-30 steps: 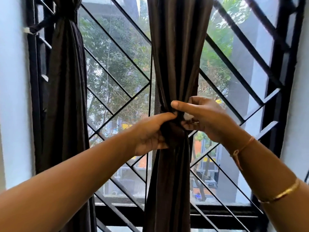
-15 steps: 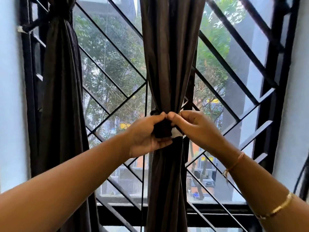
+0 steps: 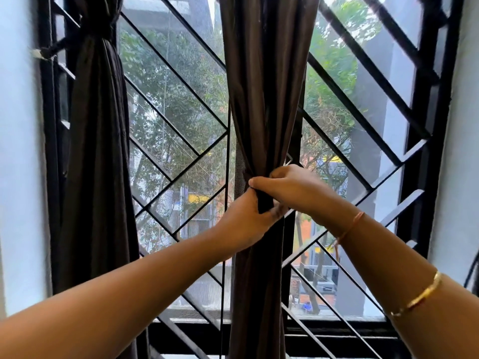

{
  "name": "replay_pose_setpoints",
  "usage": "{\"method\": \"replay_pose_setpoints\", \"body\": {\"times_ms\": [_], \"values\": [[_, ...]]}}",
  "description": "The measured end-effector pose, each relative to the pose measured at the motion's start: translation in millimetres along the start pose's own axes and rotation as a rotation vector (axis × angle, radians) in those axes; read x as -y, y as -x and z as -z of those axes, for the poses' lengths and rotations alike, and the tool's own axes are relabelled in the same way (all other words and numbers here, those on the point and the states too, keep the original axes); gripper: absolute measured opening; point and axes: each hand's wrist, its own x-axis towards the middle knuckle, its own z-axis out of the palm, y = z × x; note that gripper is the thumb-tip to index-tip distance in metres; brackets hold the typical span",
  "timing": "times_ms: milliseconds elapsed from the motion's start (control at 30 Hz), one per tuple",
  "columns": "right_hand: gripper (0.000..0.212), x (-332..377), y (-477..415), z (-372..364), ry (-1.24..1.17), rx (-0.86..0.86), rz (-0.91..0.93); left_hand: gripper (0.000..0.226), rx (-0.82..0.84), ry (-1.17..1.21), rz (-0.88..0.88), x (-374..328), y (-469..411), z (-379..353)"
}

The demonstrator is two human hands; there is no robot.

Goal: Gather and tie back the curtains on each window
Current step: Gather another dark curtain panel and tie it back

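At the centre of the grip, the tie band [image 3: 265,203] shows as a short dark strip drawn across the bunched waist of the middle curtain [image 3: 259,99]. The left hand [image 3: 243,221] is clenched round the gathered curtain from the near side with its thumb up against the band. The right hand [image 3: 293,189], touching it from the far side, pinches the band's end between thumb and curled fingers. The cloth looks soft, light and limp, with a slight sheen, so it probably slips and spreads as soon as the clasp loosens. The waist, where the folds are already squeezed narrow, seems the best place to hold it while the band is cinched; the band is thin and floppy and is likely best held near its end. Above the grip the curtain fans out in long pleats, and below it hangs straight towards the sill [image 3: 337,330]. Just behind it runs the black window grille [image 3: 181,141] with its slanted bars, which could snag the band. Well out beyond the left hand, the left curtain [image 3: 98,151] hangs already gathered, cinched high by its own tie [image 3: 103,29] to the frame. Pale walls [image 3: 20,177] flank the window, with trees [image 3: 176,99] and buildings beyond the glass.
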Motion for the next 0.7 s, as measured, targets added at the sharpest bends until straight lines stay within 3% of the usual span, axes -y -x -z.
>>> {"method": "replay_pose_setpoints", "body": {"times_ms": [133, 300, 533, 700], "values": [[0.019, 9, 3, -6, 0.170, 0.013, 0.076, 0.023, -0.145, -0.108, -0.027, -3, 4, -2], [0.024, 12, -1, -3, 0.368, -0.016, 0.160, 0.024, -0.223, -0.113, -0.019, -7, 4, 6], [0.016, 9, -7, 11, 0.261, -0.017, 0.207, 0.029, -0.127, 0.047, 0.070, -23, -4, 24], [0.011, 7, -7, 16, 0.393, -0.183, 0.299, 0.028, 0.079, -0.017, 0.141, -47, -14, 41]]}}
